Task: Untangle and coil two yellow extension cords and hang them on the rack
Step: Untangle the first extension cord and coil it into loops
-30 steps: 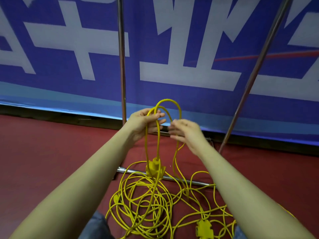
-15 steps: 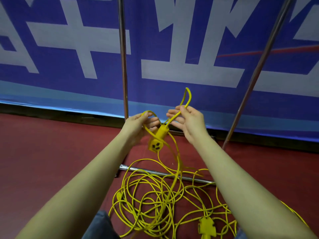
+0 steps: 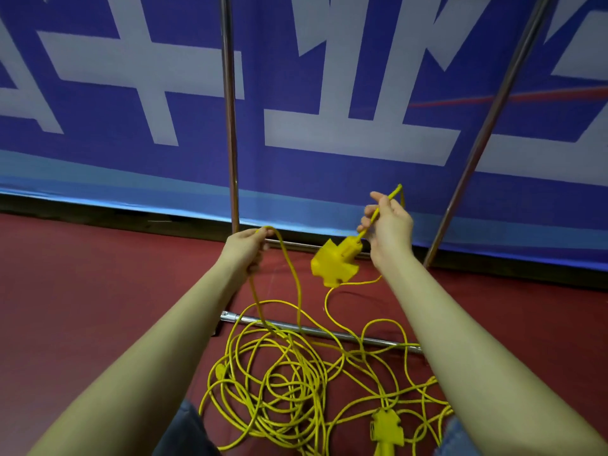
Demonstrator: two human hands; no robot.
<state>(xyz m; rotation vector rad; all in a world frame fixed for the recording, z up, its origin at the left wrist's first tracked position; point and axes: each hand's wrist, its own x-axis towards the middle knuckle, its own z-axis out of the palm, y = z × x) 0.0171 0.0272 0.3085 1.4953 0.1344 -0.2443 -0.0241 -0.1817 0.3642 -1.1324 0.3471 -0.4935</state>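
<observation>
Cords [image 3: 283,383] mostly heaped on the floor below my hands, right hand [image 3: 390,230] pinching cord just above the dangling socket [image 3: 335,264], left hand [image 3: 246,246] gripping a loop, so I'd guess right pulls free first.

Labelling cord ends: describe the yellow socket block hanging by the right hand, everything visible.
The socket block is a yellow, plastic-looking, cross-shaped multi-outlet head with stubby lobes, slightly motion-blurred. It hangs in the air above the red floor, tilted, its neck pointing up-right into its cord. The right hand pinches that cord just above the neck; nothing else touches the block. No socket faces can be made out.
</observation>
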